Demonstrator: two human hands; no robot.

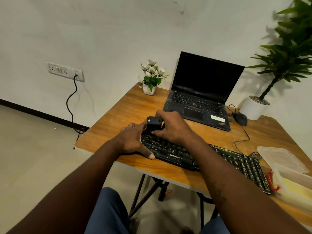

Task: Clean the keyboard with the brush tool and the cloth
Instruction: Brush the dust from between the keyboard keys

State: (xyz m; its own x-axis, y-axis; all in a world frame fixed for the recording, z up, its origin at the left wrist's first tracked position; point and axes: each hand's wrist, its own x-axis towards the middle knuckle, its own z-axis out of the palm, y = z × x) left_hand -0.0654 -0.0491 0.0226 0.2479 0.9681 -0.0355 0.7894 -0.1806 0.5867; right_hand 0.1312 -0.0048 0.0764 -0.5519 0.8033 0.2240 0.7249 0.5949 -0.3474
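Right hand [170, 125]: grips the black brush tool [154, 123], upright on the left end of the Zebronics keyboard [175, 155]
Left hand [133, 141]: flat, fingers straight, pressing that end down
Risk: heavy strokes may pop keycaps or slide the keyboard off the near edge of the table [128, 112]

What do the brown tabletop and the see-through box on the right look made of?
Brown tabletop: wood or wood-look laminate, matte; streaky grain and a pale edge band show. See-through lidded box: cloudy plastic, slightly glossy; something yellow shows dimly through its wall.
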